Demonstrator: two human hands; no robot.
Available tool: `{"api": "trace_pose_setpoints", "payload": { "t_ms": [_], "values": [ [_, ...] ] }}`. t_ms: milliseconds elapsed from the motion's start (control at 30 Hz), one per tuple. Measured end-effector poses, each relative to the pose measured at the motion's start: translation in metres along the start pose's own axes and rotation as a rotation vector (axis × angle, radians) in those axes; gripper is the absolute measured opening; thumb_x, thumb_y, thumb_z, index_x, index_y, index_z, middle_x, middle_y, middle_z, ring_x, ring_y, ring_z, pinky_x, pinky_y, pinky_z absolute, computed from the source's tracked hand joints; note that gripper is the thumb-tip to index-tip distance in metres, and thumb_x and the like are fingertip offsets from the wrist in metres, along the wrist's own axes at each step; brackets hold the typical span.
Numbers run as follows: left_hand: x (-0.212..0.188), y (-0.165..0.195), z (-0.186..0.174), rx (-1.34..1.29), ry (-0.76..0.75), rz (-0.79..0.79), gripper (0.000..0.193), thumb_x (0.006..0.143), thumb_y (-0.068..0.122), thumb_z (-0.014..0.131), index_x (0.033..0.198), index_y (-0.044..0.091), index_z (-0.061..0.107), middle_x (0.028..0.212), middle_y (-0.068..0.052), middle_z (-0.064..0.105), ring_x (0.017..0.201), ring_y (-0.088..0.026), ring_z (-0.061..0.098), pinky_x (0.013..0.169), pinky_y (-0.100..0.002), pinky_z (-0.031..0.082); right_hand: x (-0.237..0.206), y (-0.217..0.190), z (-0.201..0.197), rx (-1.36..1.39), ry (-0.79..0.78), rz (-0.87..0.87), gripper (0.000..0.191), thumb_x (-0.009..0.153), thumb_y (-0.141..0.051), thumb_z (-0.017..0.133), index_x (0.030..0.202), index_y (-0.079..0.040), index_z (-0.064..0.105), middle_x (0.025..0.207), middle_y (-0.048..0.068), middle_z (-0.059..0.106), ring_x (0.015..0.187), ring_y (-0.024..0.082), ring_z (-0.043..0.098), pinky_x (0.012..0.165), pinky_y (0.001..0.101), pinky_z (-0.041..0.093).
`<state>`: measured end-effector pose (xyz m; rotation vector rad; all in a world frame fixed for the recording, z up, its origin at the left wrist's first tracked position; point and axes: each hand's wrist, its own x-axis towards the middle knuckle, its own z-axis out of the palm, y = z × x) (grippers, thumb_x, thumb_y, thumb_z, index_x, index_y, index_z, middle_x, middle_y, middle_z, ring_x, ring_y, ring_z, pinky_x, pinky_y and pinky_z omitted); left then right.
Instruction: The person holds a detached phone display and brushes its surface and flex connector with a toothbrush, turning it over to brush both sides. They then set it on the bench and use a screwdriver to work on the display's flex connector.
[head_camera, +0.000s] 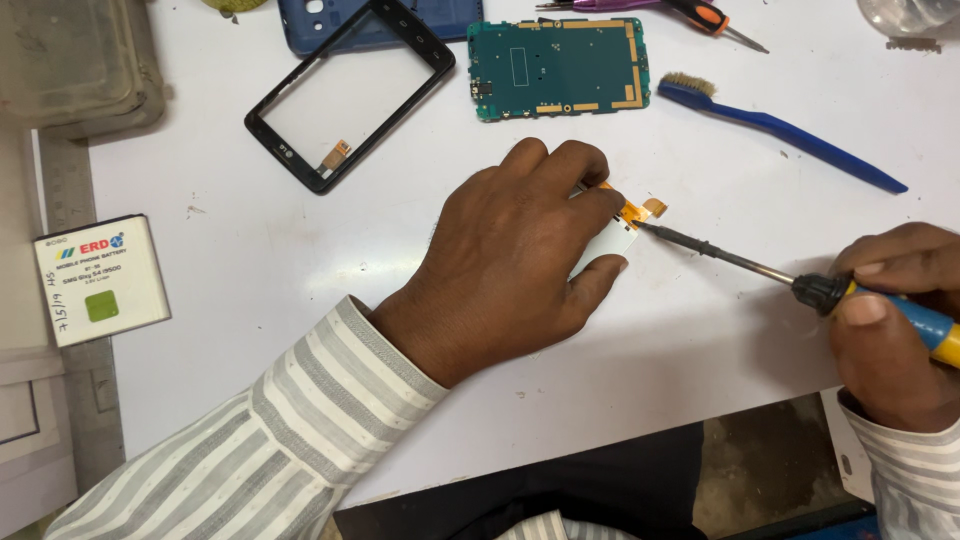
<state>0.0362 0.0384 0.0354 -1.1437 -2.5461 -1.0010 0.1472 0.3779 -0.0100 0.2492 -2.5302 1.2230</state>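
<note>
Down at the lower edge of the frame, striped sleeves come in from both corners. At lower right, the right hand (890, 320) is wrapped around the blue and yellow handle of a soldering iron (800, 285), fingers closed tight on it, the dark shaft slanting up and left. Its tip sits right at the orange flex ribbon (640, 210), touching or just short of it, hard to say which. Centre frame, the left hand (510, 255) lies palm down on the white table (250, 280), fingers curled over a small white display panel (605, 245), pinning it flat; only the panel's right end peeks out beside the thumb. Over at the left edge, a white phone battery (100, 280) lies well apart. Further up, a black phone frame (350, 90) lies tilted at upper centre-left, a green circuit board (558, 68) just right of it, and a blue-handled brush (780, 130) slants toward the right. At the top edge, a blue back cover (320, 25) and a screwdriver (715, 20) with an orange grip.
</note>
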Motion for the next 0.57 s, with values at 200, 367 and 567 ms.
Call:
{"api": "trace_pose_setpoints", "payload": {
  "t_ms": [200,367,567],
  "values": [
    [0.0003,-0.0001,0.0001,0.003,-0.005,-0.003,0.036,0.08,0.023,0.082,0.108,0.001,0.074,0.114,-0.013,0.066,0.094,-0.024,0.06,0.065,-0.038,0.051,0.0008,0.0035,0.0002,0.046,-0.003,-0.009,0.029,0.11,-0.027,0.066,0.109,-0.006,0.046,0.092,0.013,0.063,0.068,0.013,0.059,0.064,0.0219,0.053],
    [0.0005,0.0001,0.0004,0.003,-0.008,-0.005,0.036,0.08,0.023,0.082,0.108,0.001,0.074,0.114,-0.013,0.066,0.094,-0.023,0.06,0.065,-0.038,0.051,-0.0006,0.0038,-0.0016,0.019,-0.003,0.012,0.029,0.109,-0.027,0.065,0.11,-0.005,0.046,0.093,0.013,0.064,0.066,0.013,0.058,0.062,0.0221,0.052],
    [0.0002,0.0005,-0.0003,0.003,-0.009,-0.007,0.036,0.08,0.023,0.082,0.109,0.002,0.074,0.114,-0.012,0.066,0.094,-0.023,0.06,0.066,-0.038,0.051,-0.0023,0.0052,-0.0002,0.024,0.008,0.004,0.029,0.112,-0.027,0.065,0.11,-0.005,0.046,0.094,0.014,0.064,0.067,0.013,0.059,0.063,0.0229,0.054]
  ]
}}
